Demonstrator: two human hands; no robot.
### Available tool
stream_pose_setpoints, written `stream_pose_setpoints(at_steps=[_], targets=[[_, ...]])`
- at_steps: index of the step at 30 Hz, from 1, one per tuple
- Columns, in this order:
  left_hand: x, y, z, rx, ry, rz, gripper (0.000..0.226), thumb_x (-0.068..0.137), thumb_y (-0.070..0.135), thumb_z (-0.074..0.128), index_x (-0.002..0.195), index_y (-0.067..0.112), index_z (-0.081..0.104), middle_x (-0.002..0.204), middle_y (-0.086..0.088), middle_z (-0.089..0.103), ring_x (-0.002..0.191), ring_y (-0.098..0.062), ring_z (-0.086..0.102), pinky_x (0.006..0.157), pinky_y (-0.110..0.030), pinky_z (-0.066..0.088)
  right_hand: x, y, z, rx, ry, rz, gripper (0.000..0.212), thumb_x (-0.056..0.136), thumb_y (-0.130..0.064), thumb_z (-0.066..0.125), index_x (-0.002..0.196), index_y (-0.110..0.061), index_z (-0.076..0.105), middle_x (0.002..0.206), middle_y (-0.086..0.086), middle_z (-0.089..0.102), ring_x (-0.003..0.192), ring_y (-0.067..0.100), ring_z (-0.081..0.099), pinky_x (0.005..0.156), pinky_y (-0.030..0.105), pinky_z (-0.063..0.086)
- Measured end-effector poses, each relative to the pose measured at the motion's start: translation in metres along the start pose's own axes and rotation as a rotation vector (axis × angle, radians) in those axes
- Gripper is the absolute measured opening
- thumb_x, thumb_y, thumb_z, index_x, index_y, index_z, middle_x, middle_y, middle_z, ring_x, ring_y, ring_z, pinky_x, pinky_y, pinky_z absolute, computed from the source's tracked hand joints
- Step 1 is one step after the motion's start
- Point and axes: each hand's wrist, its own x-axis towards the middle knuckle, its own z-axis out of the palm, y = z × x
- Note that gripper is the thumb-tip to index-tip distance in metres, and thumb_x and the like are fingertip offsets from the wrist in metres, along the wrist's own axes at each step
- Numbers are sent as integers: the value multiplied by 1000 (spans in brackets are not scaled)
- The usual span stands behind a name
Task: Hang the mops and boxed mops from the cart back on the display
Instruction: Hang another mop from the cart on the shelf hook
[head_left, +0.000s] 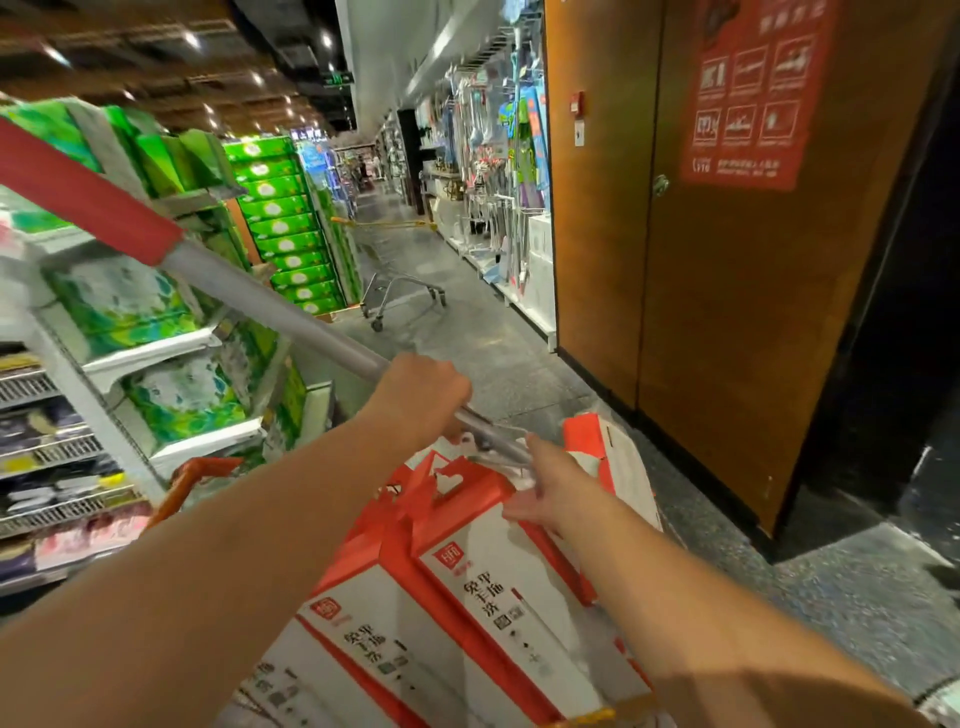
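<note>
My left hand (418, 397) grips the grey pole of a mop (270, 306) whose red upper grip runs up to the far left. The pole slants down into my cart (200, 475), whose orange handle shows at the left. My right hand (553, 486) reaches out with straight fingers and touches the lower end of the pole above the boxes. Several red and white boxed mops (498, 587) lie stacked in the cart beneath my arms. The mop display (498, 171) with hanging mops lines the right wall further down the aisle.
Shelves of green packaged goods (130, 306) stand close on the left. An empty metal shopping cart (400, 270) stands in the aisle ahead. A wooden double door (727, 270) with a red poster fills the right side.
</note>
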Motion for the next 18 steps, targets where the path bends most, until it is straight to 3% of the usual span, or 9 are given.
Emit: stream_pose_setpoints(at_steps=[2, 5, 8, 10, 12, 15, 18], targets=[[-11, -4, -2, -9, 40, -2, 32, 89, 47, 60, 108, 22, 64, 105, -2, 68, 100, -23, 66, 67, -30, 38, -8, 0, 19, 154, -1, -19, 35, 94, -29, 48, 119, -5, 51, 116, 18, 61, 105, 41, 62, 91, 56, 49], [-24, -8, -3, -39, 72, -29, 34, 90, 49, 57, 111, 22, 62, 104, -1, 68, 98, -21, 65, 68, -31, 38, -28, -8, 40, 163, 38, -124, 38, 94, -23, 45, 128, -6, 46, 116, 23, 58, 92, 39, 64, 68, 47, 53], [-34, -10, -6, -79, 90, -66, 39, 91, 53, 53, 113, 22, 61, 106, -1, 67, 100, -21, 65, 70, -30, 38, -45, -15, 40, 200, 73, -216, 40, 97, -10, 40, 137, -6, 38, 137, 20, 46, 119, 40, 51, 69, 43, 48], [-39, -10, -12, -95, 121, -78, 41, 92, 54, 51, 114, 20, 60, 106, -2, 67, 101, -22, 64, 69, -29, 37, -57, -22, 33, 261, 64, -229, 43, 99, -2, 37, 141, 2, 32, 142, 20, 41, 125, 37, 47, 58, 23, 50], [-42, -7, -20, -103, 170, -91, 42, 93, 53, 49, 116, 19, 59, 109, -3, 66, 103, -23, 63, 70, -29, 36, -77, -30, 28, 377, 56, -201, 35, 100, 3, 37, 134, 11, 36, 142, 26, 38, 127, 38, 44, 54, 16, 51], [-40, 1, -38, -138, 215, -119, 43, 92, 55, 49, 117, 22, 58, 111, -2, 66, 105, -24, 62, 71, -29, 36, -79, -39, 18, 409, 137, -316, 15, 97, -4, 45, 110, 0, 51, 133, 23, 51, 109, 35, 57, 82, 38, 54], [-35, 15, -59, -162, 235, -105, 40, 93, 53, 49, 114, 20, 56, 109, -2, 65, 103, -24, 63, 70, -30, 37, -86, -54, 0, 580, 223, -329, 28, 86, 0, 54, 113, -8, 50, 119, 16, 60, 96, 35, 62, 77, 48, 56]])
